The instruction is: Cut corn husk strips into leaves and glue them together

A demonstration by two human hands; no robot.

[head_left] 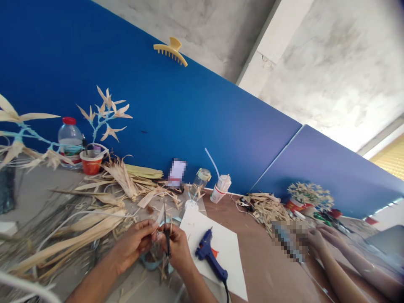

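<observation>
My left hand [140, 237] is closed, its fingertips pinched on a small pale piece, apparently a strip of dried corn husk [160, 215]. Close against it, my right hand [178, 246] is closed round a pair of dark scissors [167, 235], whose narrow blades point up. The two hands nearly touch, so their fingertips are partly hidden. Below them lies a roll of light blue tape [148, 264] among husk scraps. Just to the right, a blue hot glue gun [208, 252] rests on a white sheet [233, 269].
Dried corn husks [91, 229] cover the table's left side. Husk flowers [109, 107] stand by a red pot [91, 162] and a bottle [70, 141]. Behind are a phone [176, 173], a jar [202, 179] and a paper cup [219, 189]. A co-worker's arms [334, 256] reach in at right.
</observation>
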